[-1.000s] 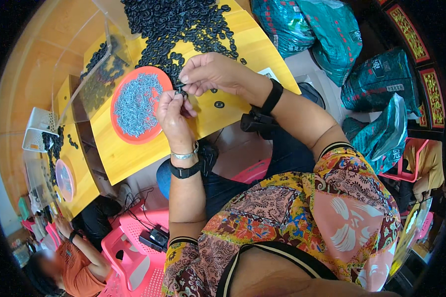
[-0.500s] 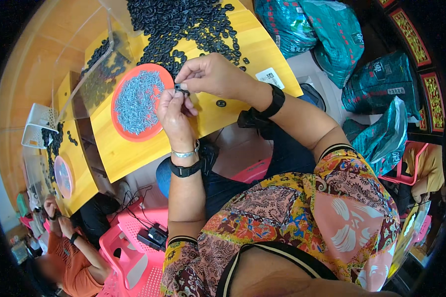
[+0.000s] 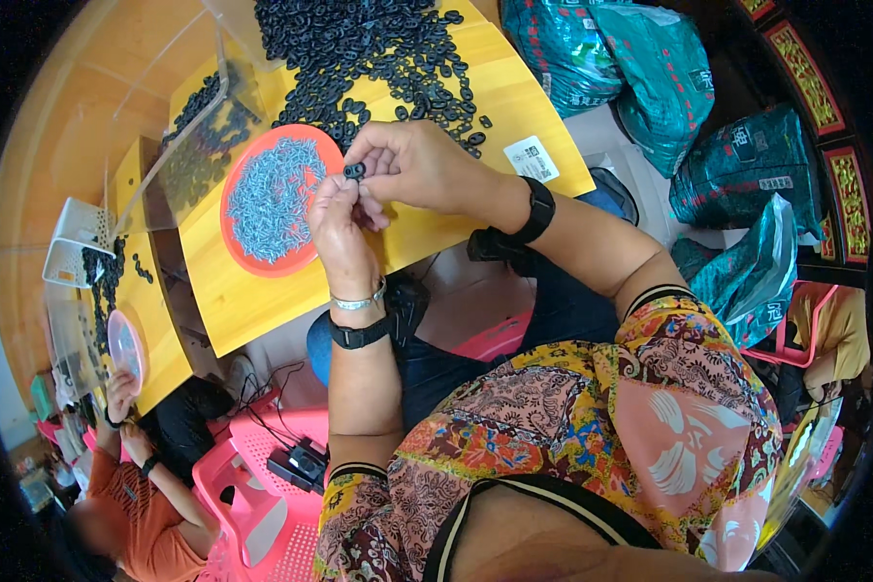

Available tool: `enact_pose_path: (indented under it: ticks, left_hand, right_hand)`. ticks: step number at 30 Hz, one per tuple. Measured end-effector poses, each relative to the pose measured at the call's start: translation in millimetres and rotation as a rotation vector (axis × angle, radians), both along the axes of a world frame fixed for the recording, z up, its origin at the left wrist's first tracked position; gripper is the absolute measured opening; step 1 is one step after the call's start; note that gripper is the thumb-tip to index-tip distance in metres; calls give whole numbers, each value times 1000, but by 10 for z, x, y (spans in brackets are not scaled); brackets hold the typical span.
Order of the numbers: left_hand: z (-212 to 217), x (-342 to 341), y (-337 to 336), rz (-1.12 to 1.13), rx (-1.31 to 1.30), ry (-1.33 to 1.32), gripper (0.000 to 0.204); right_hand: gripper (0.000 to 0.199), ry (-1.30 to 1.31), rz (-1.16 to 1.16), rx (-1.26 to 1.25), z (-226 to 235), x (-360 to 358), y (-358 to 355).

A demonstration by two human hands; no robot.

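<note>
yellow tabletop (image 3: 225, 315), red plate (image 3: 327, 149) of screws (image 3: 272, 199)

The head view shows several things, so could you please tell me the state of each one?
Small black part: held between both hands
Left hand: pinching that part
Right hand: closed on the same part
Black parts: loose, heaped, scattered at the fringes
Orange-red plate: mostly covered by metal pieces
Metal pieces: loose, jumbled
White label: lying flat
</note>
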State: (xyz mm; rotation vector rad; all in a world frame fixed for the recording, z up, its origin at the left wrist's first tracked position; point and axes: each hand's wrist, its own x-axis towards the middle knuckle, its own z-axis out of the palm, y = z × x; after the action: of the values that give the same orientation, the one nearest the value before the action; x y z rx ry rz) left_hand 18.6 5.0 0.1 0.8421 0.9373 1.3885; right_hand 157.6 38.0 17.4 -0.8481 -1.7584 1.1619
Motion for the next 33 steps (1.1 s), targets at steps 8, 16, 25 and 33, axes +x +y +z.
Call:
enact_pose_path:
  ticks: [8,16,25,33]
  left_hand:
    - [83,-39,-16,-109,105,198,16]
    - [94,-30,-57,-42,74,121,17]
    - [49,-46,-36,-82,123,126,14]
    - [72,-9,-29,25,272,390,14]
  right_hand:
    - [20,94,57,-90,37,90,53]
    - [23,105,132,-116,57,92,52]
    - [29,97,101,-127,66,94,64]
    - [28,249,134,-246,138,133,74]
